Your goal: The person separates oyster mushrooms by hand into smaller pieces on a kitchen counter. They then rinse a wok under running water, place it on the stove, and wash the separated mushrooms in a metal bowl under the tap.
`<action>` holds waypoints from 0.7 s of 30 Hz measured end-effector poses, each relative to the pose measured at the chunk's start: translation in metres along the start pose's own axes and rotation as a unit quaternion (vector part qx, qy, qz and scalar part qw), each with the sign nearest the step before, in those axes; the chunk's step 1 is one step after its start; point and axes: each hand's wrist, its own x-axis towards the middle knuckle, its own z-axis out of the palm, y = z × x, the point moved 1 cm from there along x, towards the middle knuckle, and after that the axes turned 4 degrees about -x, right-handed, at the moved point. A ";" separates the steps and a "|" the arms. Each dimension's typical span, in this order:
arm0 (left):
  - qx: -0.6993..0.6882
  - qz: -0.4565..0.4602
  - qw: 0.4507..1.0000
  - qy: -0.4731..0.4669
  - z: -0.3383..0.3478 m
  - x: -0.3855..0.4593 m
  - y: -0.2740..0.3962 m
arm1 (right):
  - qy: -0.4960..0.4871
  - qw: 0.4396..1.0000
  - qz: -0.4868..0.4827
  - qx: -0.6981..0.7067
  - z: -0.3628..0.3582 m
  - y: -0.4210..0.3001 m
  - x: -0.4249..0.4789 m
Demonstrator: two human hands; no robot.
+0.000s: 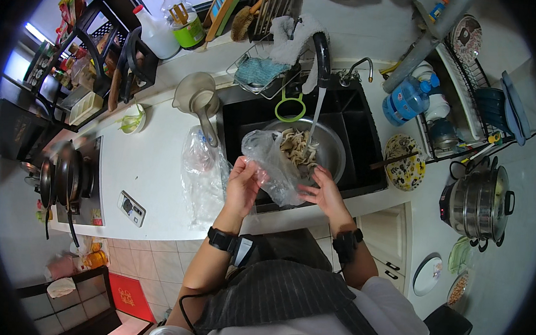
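My left hand [243, 184] pinches a clear plastic bag [272, 167], which hangs over the front of a metal bowl [337, 155] in the black sink [364, 150]. At the bag's right edge is my right hand [325, 193], its fingers apart; whether they touch the film is hard to tell. Pale torn mushrooms [296, 144], likely oyster mushrooms, lie in the bowl, partly covered by the bag. A stream of water [317, 111] runs onto them from the black faucet [321, 52].
Left of the sink are a plastic ladle-like scoop [196, 95], another plastic bag [201, 177] and a phone [131, 208]. A green-rimmed strainer [290, 109] sits behind the bowl. To the right stand a patterned plate [404, 170] with chopsticks, a water bottle [405, 104] and a steamer pot [480, 201].
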 end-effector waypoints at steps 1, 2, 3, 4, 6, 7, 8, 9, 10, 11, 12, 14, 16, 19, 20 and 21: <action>-0.022 -0.009 1.000 0.007 0.006 -0.007 0.006 | -0.037 0.996 -0.059 -0.049 -0.001 0.001 -0.005; -0.044 -0.019 0.999 0.013 0.014 -0.014 0.012 | -0.046 0.984 -0.112 -0.133 -0.006 0.007 0.001; -0.066 -0.026 0.997 0.021 0.016 -0.021 0.017 | -0.057 0.965 -0.136 -0.216 -0.001 0.006 0.000; -0.139 -0.032 0.986 -0.087 -0.003 -0.018 0.016 | -0.068 0.939 -0.158 -0.297 0.007 0.003 -0.001; -0.110 -0.036 0.993 0.017 -0.006 -0.025 0.019 | -0.001 0.842 -0.237 -0.484 0.021 0.000 0.002; -0.096 -0.038 0.992 0.068 -0.004 -0.029 0.023 | 0.010 0.897 -0.185 -0.401 0.023 0.001 -0.001; -0.101 -0.033 0.991 0.083 -0.006 -0.036 0.026 | 0.020 0.940 -0.132 -0.313 0.025 0.002 -0.008; -0.105 -0.027 0.992 0.067 -0.010 -0.040 0.030 | 0.025 0.972 -0.076 -0.223 0.034 -0.001 -0.016; -0.110 -0.020 0.992 0.051 -0.017 -0.043 0.033 | -0.056 0.990 -0.047 -0.124 0.032 0.004 -0.012; -0.115 -0.012 0.993 0.036 -0.023 -0.046 0.035 | -0.137 0.990 -0.016 -0.024 0.024 0.010 -0.004; -0.100 -0.008 0.994 0.040 -0.027 -0.047 0.039 | -0.216 0.973 0.020 0.077 0.027 0.013 -0.003; 0.012 0.046 0.998 0.048 -0.031 -0.052 0.045 | -0.142 0.988 -0.060 -0.031 0.032 0.022 -0.007; 0.170 0.065 0.983 0.038 -0.036 -0.059 0.050 | -0.063 0.970 -0.192 -0.135 0.056 0.026 -0.010; 0.450 0.102 0.886 -0.040 -0.040 -0.068 0.053 | -0.044 0.910 -0.372 -0.175 0.099 0.022 -0.029; 0.507 0.156 0.844 -0.078 -0.045 -0.069 0.051 | -0.108 0.891 -0.389 -0.208 0.115 0.022 -0.036; 0.484 0.073 0.870 -0.063 -0.028 -0.079 0.060 | -0.189 0.889 -0.350 -0.226 0.129 0.026 -0.042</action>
